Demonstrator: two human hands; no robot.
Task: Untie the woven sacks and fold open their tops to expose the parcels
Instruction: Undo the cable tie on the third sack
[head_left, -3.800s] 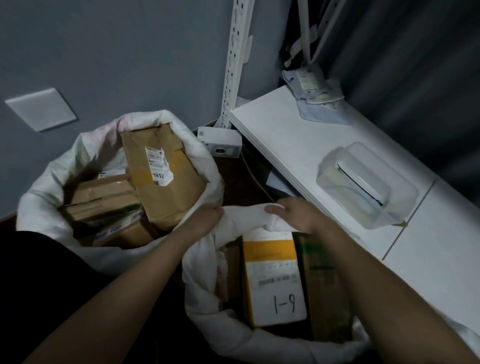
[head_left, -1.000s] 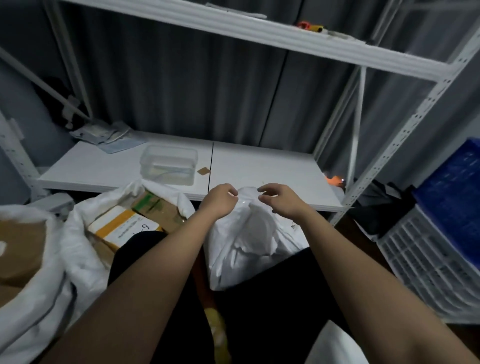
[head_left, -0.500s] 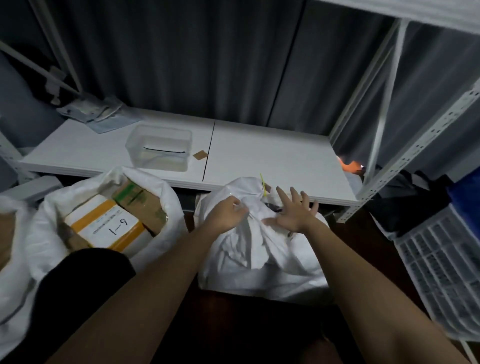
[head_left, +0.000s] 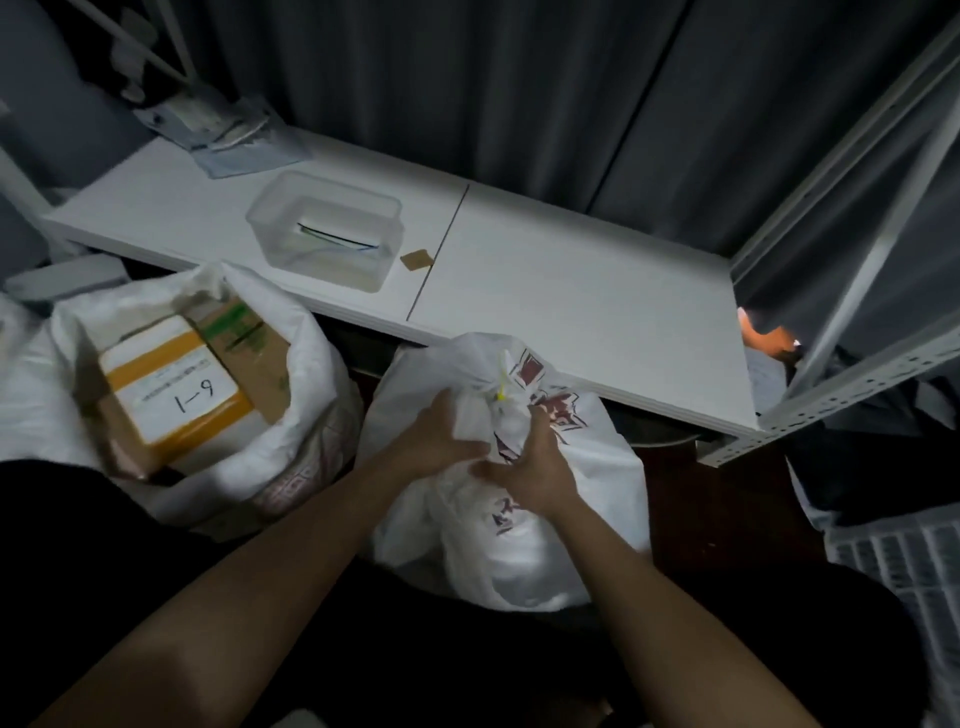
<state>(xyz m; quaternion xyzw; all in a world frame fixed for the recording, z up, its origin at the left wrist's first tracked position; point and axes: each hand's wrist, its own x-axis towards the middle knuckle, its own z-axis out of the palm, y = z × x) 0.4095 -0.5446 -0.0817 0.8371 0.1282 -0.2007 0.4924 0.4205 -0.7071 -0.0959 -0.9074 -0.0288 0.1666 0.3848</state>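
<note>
A tied white woven sack (head_left: 587, 499) with dark red print stands on the floor in front of me. A yellow tie (head_left: 503, 387) cinches its bunched neck. My left hand (head_left: 441, 439) grips the gathered neck from the left, just below the tie. My right hand (head_left: 527, 467) holds the neck from the right and below, fingers curled round the fabric. To the left stands an open white sack (head_left: 306, 364), its top folded down around a yellow and white parcel (head_left: 171, 389) marked "6-1" and a brown carton (head_left: 249, 343).
A low white shelf board (head_left: 571, 296) runs behind the sacks, carrying a clear plastic tub (head_left: 327, 228) and some papers (head_left: 223, 130). Metal rack uprights (head_left: 841, 312) rise at right, above a white plastic crate (head_left: 904, 571). Dark curtains hang behind.
I have turned from the opened sacks to the tied one. Since half a second ago my right hand, spread flat on the sack, has closed on its neck beside the left.
</note>
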